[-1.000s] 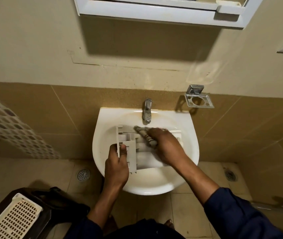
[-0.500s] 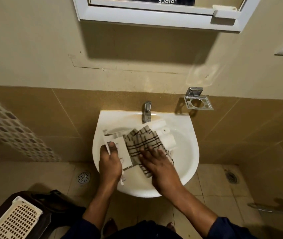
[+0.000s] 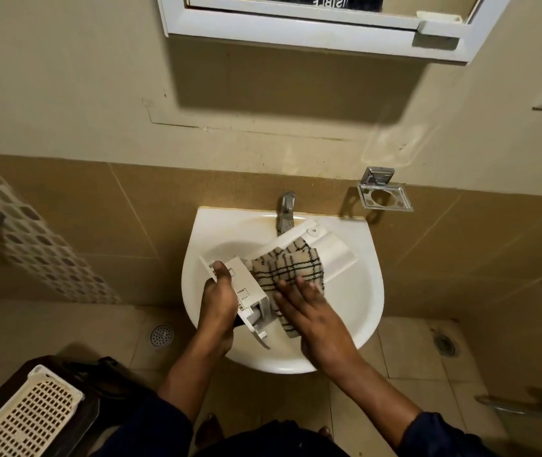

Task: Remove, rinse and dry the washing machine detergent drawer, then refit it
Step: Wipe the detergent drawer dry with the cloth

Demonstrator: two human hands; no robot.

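While the left hand (image 3: 216,298) keeps its grip on the near-left end panel of the drawer (image 3: 337,255), thumb laid on top, the head view shows the drawer turned since a second ago: it lay level across the sink (image 3: 373,278), and now it slants, its far end up by the tap (image 3: 286,209). The checked cloth (image 3: 291,268), bunched then, is spread flat over the drawer's middle, and the right hand (image 3: 310,313) presses it with straight fingers, drawn toward the near side. Rinsing looks finished; drying seems under way, with refitting yet to come
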